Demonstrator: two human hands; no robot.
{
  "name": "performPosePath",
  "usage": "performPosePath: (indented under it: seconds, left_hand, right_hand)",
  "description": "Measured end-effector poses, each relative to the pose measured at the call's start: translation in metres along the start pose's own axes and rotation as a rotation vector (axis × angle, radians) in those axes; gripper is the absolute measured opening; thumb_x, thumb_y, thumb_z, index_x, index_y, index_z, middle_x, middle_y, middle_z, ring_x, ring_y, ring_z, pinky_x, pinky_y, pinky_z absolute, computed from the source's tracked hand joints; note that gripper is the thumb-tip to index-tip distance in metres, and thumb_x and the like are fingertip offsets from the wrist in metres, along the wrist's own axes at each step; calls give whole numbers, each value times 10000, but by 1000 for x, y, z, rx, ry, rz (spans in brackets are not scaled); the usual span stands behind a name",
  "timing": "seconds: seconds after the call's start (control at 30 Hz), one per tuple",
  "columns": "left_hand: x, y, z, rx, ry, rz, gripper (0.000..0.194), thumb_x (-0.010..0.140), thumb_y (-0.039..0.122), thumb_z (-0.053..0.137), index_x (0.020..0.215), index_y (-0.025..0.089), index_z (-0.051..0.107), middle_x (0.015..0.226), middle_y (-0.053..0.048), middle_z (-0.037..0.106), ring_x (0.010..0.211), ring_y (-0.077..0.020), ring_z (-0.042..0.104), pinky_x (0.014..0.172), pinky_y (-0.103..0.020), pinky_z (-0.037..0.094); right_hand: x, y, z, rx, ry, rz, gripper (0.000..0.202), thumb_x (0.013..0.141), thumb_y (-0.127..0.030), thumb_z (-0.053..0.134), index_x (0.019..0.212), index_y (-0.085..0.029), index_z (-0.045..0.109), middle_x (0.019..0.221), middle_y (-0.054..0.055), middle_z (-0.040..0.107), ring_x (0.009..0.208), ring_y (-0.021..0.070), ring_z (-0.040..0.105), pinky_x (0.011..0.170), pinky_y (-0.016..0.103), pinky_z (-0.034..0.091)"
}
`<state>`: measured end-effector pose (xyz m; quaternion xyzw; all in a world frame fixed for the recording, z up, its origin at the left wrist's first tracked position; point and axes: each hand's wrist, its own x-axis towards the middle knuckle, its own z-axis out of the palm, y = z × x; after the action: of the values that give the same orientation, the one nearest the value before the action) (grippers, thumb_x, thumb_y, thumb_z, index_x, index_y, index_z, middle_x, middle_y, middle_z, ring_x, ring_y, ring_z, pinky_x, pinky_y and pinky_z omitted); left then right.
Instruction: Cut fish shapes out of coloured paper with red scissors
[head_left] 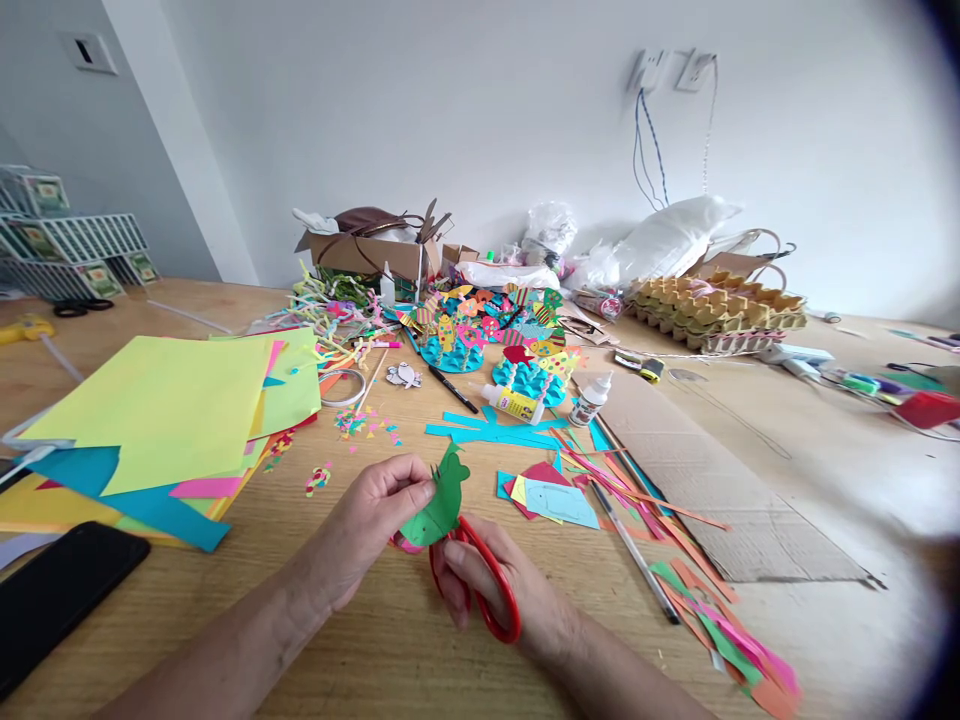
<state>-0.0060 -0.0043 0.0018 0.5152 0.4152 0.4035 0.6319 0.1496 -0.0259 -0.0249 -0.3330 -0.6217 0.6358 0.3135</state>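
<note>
Between the fingers and thumb of my left hand [379,505] is a green paper fish cutout [444,500], its tail upward. A bit of pink shows under its lower edge. My right hand [510,580] grips red-handled scissors [499,600] just below the fish; the blades are mostly hidden behind the paper. Past my hands lie blue paper strips [495,430] and small paper pieces, among them a light blue one with a drawn outline [559,502]. Finished paper fish [517,330] stand on blue bumpy bases [529,380] farther back.
Coloured paper sheets [165,400] and a black phone [71,595] lie at left. Glue bottles [591,400], a pen [634,550], paper scraps [720,620] and a cardboard sheet [720,480] lie to the right. Egg trays [716,310] are stacked behind, near a cardboard box [367,250].
</note>
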Motion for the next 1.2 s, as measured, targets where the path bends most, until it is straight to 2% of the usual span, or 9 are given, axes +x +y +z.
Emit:
performPosePath:
  seconds: [0.33,0.57,0.8,1.2]
  left_hand:
    - [0,6,-7,70,-105,-65,247,775,374,541,666,153,541,584,20,519,529,-101,492,499,-202,361]
    - [1,3,-7,83,-65,-48,212,781,367,536,699,178,485,552,51,509,459,-77,470,426,-181,282]
    - [-2,4,-1,17,-58,-50,211,770,353,542,683,175,470,564,46,503,489,-78,450,462,-192,326]
    - [-1,4,0,22,-18,-47,207,749,342,543,649,184,453,530,55,477,472,-79,415,437,-187,303]
  right_hand:
    - [0,-2,-3,7,-26,10,338,809,-481,485,663,-178,456,456,-48,458,436,94,417,461,210,314]
    - [1,1,-3,51,-39,20,324,775,-470,545,690,-171,454,489,-59,441,442,87,426,453,205,315]
    - [1,3,-2,44,-37,14,338,783,-484,535,687,-170,455,485,-63,430,432,81,419,441,202,316]
    - [0,5,-5,7,-26,2,408,813,-553,481,692,-163,473,453,-46,455,406,85,394,426,200,300]
